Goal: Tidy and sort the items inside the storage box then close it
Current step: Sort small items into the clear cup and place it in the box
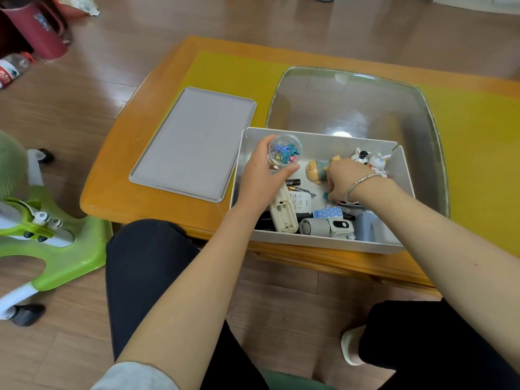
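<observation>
A white storage box (323, 240) stands at the table's near edge. Its grey lid (194, 143) lies flat to the left. My left hand (263, 175) grips a clear round tub of coloured binder clips (284, 152) over the box's left end. My right hand (347, 178) reaches down into the box with curled fingers beside a small pig-like figurine (316, 170); what its fingertips hold is hidden. Two white rabbit figurines (370, 160) stand at the far right corner. A white remote (282, 213), batteries (294, 182) and a grey gadget (323, 226) lie on the box floor.
The wooden table (135, 170) carries a yellow mat (478, 153) and a large clear tray (354, 105) behind the box. A green stool (56, 249) stands on the floor to the left. My knees sit under the table's front edge.
</observation>
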A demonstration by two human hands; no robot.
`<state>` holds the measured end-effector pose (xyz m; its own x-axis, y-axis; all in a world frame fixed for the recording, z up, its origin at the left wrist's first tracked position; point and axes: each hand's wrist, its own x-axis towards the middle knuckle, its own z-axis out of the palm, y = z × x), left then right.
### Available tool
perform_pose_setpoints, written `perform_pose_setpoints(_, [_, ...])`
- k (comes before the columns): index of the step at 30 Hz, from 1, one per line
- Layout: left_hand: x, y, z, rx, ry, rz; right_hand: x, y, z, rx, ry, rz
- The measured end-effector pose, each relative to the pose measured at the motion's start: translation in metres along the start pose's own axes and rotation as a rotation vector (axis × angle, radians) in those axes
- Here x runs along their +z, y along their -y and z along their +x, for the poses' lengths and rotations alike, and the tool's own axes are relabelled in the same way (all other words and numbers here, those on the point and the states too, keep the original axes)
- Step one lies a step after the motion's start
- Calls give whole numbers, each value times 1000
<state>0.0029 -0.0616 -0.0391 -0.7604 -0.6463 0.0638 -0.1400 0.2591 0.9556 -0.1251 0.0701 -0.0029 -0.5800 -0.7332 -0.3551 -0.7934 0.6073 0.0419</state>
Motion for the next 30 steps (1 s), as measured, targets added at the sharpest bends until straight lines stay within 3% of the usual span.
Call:
perform_pose_setpoints(6, [0, 2, 1, -11, 8, 30, 0, -6, -3, 5, -90, 107])
perform_pose_setpoints(11, [1, 3, 2, -6, 34, 79, -14, -3, -12, -19, -462, 597])
perform_pose_setpoints(14, [1, 3, 1, 0, 54, 113, -23, 7, -13, -53, -587, 756])
perform_pose_setpoints(24, [1, 0, -3, 109, 70, 189, -25, 33, -2, -153, -589, 404])
perform_pose_setpoints(30, [2, 0, -2, 96, 55, 210, -24, 29, -10, -199, -570, 649])
